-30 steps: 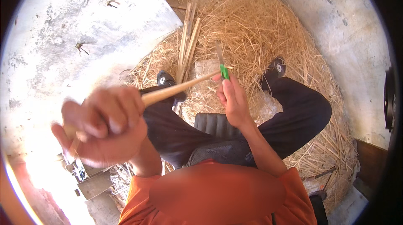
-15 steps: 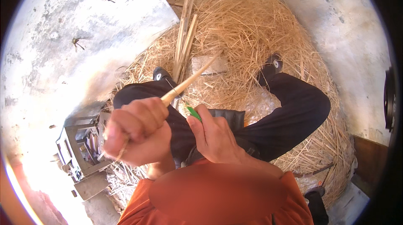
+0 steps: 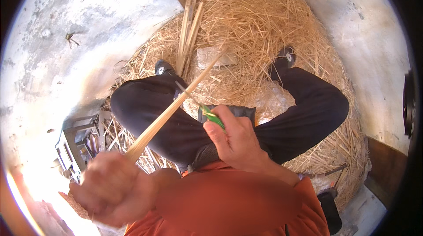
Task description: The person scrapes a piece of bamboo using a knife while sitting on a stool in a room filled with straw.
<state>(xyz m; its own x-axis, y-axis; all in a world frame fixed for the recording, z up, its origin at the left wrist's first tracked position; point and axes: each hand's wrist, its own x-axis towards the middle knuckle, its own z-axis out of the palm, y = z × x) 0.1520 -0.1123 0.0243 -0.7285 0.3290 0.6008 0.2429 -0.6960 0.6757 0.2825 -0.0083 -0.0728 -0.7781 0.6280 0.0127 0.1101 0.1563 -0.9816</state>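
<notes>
A long pale strip of what looks like split bamboo (image 3: 161, 123) slants from lower left to upper centre across my lap. My left hand (image 3: 114, 187), smeared by motion, is closed round its near end at the lower left. My right hand (image 3: 235, 137) grips the green handle of a knife (image 3: 211, 118), thumb along the handle. The thin blade crosses the strip and looks to be against it, though I cannot tell how deep it sits. The strip's far end tapers toward a pale block on the floor.
Shavings (image 3: 251, 20) heap up before my feet. Several split lengths (image 3: 189, 35) lie beside a pale block (image 3: 216, 57). A grey frame (image 3: 72, 148) holding small items stands at left, near a whitish slab (image 3: 97, 37). A wall (image 3: 352, 37) rises at right.
My left hand has drawn back toward the lower left, and more of the strip now shows between it and the blade. My right hand with the knife has shifted slightly right.
</notes>
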